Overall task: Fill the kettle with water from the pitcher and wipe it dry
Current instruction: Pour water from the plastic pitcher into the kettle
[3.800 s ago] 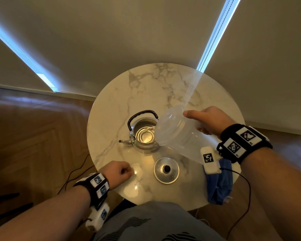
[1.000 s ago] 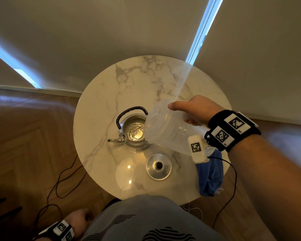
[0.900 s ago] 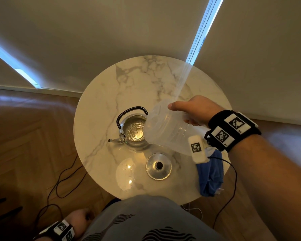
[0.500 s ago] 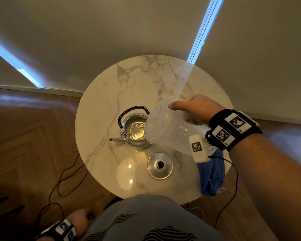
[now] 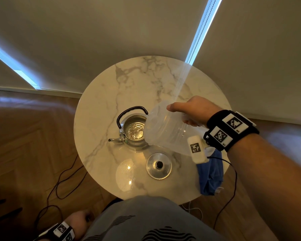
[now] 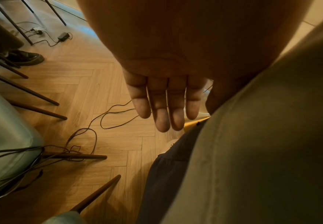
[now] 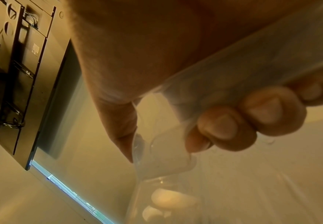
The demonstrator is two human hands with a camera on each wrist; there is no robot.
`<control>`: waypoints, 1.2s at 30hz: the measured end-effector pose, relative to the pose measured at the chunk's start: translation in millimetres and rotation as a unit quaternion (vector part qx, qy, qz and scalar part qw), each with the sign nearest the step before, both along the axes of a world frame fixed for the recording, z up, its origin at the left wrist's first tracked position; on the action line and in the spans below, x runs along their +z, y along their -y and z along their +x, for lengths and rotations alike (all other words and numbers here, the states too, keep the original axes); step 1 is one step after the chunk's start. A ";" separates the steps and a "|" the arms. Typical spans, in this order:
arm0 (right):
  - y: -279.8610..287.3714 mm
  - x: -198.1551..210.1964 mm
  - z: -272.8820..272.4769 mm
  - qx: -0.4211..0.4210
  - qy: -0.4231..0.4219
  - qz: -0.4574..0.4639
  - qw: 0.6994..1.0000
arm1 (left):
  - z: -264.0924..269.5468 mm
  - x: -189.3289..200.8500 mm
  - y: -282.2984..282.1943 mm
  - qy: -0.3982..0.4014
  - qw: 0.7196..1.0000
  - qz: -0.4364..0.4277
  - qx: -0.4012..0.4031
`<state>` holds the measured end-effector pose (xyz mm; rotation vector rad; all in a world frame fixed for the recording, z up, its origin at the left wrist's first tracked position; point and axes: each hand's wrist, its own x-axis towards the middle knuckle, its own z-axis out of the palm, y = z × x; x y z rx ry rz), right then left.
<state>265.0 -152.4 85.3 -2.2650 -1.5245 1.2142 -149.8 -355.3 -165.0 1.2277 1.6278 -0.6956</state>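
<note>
Pouring posture: the right hand [image 5: 192,111] grips the clear plastic pitcher [image 5: 167,129] by its handle, fingers [image 7: 222,125] curled round the translucent grip and thumb lying along the upper wall. The pitcher is tipped steeply to the left, its mouth over the right side of the opening of the small round stainless-steel kettle [image 5: 133,134].

Kettle stands upright near the middle of the round white marble desk [image 5: 101,108]. Black handle raised over its far side, short spout pointing left. Rippled water shows inside the open top.

Round steel kettle lid [image 5: 159,165] with a dark knob lies flat on the desk, just near of the kettle and apart from it. To the left of the lid, a round glossy wet-looking patch [image 5: 126,173] on the marble. Crumpled blue cloth [image 5: 209,173] sits at the near right edge of the desk, partly hanging over it, under the right wrist.

Left hand [image 6: 166,100] hangs low at the person's side, away from the desk, above the herringbone wood floor [image 6: 91,84]. Fingers straight and relaxed, close together, holding nothing.

Dark cables [image 5: 59,185] trail across the floor to the left of the desk.
</note>
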 end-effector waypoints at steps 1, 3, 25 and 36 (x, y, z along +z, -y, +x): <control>0.3 0.2 -0.1 0.000 0.000 0.000 1.000 | -0.3 0.2 0.0 -0.002 1.000 0.008 0.004; 0.8 0.6 -0.1 0.002 0.002 0.001 1.000 | -0.3 0.2 -0.1 -0.008 1.000 0.015 0.001; -4.4 8.7 -1.5 -0.013 -0.011 0.006 1.000 | -3.7 0.7 8.2 0.001 1.000 0.016 -0.020; -6.0 16.4 -2.8 -0.010 0.001 0.008 1.000 | -6.8 -15.3 9.0 -0.009 1.000 0.021 0.010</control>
